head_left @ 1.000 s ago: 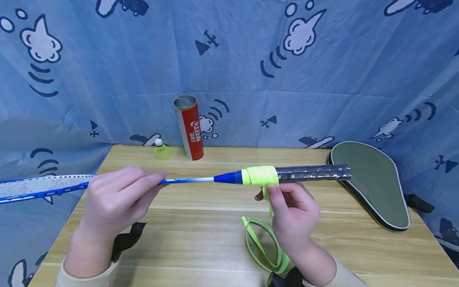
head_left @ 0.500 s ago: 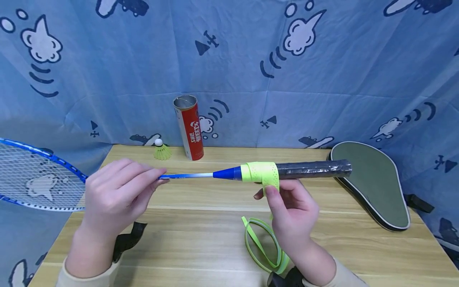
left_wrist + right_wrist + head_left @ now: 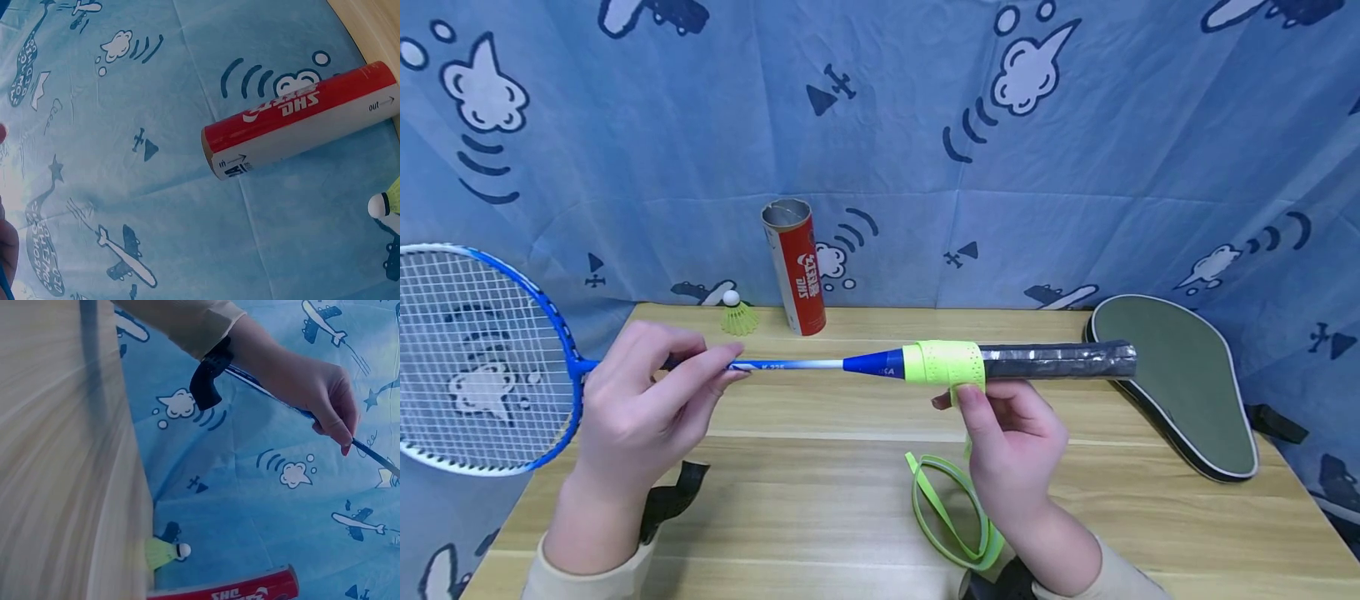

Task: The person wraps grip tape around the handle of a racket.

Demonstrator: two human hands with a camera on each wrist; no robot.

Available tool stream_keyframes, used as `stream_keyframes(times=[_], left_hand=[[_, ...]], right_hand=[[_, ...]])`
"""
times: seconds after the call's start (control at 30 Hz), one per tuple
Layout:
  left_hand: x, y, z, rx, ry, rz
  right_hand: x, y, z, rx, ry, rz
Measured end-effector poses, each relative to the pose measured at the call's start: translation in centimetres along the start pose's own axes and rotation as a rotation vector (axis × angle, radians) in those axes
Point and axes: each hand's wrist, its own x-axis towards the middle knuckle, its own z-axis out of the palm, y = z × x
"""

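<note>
Head view: a badminton racket [image 3: 790,365] is held level above the tabletop [image 3: 820,483], crossing the middle of the frame. Its strung head sits at the left edge; its dark handle ends at centre right, just in front of the grey racket cover [image 3: 1180,379].

The left hand [image 3: 640,400], at lower left, has its fingers curled round the thin blue shaft, pinching it between thumb and fingertips. The right wrist view shows the same grasp at upper right of its frame.

The right hand [image 3: 1011,446], below the handle at centre, pinches a yellow-green grip tape [image 3: 946,363] between thumb and forefinger. The tape is wound round the handle just right of the blue cone. Its loose length hangs down behind the hand and loops on the tabletop at lower centre.

A red shuttlecock tube [image 3: 795,267] stands upright at the far edge, upper centre, with a yellow shuttlecock [image 3: 738,314] just to its left. A blue printed cloth [image 3: 1075,208] forms the backdrop.
</note>
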Motion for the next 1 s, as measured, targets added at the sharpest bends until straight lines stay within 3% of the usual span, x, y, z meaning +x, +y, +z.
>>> stream_keyframes(times=[0.33, 0.57, 1.0], left_hand=[[0.05, 0.09, 0.4, 0.009, 0.12, 0.005], [0.2, 0.15, 0.23, 0.003, 0.096, 0.02], [0.08, 0.02, -0.17, 0.009, 0.053, -0.003]], right_hand=[[0.04, -0.1, -0.04, 0.064, 0.028, -0.011], [0.02, -0.14, -0.11, 0.155, 0.021, -0.026], [0.12, -0.17, -0.07, 0.162, -0.009, -0.045]])
